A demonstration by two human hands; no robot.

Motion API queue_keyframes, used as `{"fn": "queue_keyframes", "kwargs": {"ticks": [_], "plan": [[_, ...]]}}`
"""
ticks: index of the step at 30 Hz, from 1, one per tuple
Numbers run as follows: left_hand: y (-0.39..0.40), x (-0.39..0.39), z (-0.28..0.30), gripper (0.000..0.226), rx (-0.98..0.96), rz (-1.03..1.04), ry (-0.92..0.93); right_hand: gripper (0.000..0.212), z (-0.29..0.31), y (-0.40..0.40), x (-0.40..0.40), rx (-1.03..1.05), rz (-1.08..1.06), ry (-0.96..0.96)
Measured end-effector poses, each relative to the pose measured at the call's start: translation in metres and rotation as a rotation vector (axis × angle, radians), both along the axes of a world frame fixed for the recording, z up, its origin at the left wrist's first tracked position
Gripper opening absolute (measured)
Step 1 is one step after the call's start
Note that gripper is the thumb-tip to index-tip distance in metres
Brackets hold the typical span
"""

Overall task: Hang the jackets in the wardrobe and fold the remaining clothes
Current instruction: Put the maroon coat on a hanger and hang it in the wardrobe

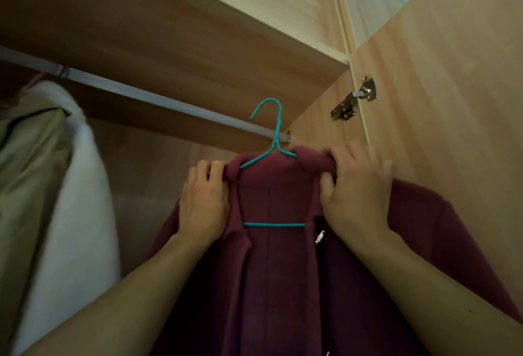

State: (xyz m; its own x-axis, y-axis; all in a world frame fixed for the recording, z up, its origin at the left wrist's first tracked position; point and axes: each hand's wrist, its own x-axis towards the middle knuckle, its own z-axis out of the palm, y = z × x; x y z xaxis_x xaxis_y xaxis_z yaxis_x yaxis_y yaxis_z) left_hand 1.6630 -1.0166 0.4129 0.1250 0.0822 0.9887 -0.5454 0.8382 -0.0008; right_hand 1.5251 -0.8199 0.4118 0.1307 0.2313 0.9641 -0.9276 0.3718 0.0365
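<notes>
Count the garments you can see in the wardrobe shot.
2. A maroon jacket on a teal hanger, gripped at the collar by both hands, centre right. A beige and white garment hangs at the left edge; more may be hidden beyond it.

1. One head-worn, wide-angle view looked forward and steeply upward into an open wardrobe [319, 118]
2. It sat close: both forearms entered from the bottom edge, and the hanging rail [158, 99] crossed the upper left
3. The shelf underside filled the top; the door's inner face [441, 95] filled the right
4. No second view was given
</notes>
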Motion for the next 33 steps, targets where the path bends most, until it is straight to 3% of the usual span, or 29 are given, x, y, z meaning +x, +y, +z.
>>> {"fn": "queue_keyframes", "kwargs": {"ticks": [11,23,30,33], "plan": [[-0.076,-0.034,0.071,0.028,-0.018,-0.042,0.016,0.025,0.073,-0.062,-0.017,0.012,-0.187,0.04],[-0.157,-0.078,0.142,0.016,-0.048,-0.18,-0.023,0.026,0.135,-0.121,-0.04,0.073,-0.283,0.006],[-0.198,-0.096,0.154,0.019,-0.044,-0.279,0.017,0.026,0.141,-0.154,-0.052,0.107,-0.328,0.053],[-0.212,-0.113,0.142,0.024,0.042,-0.302,-0.044,0.024,0.136,-0.168,-0.056,0.179,-0.362,-0.024]]}}
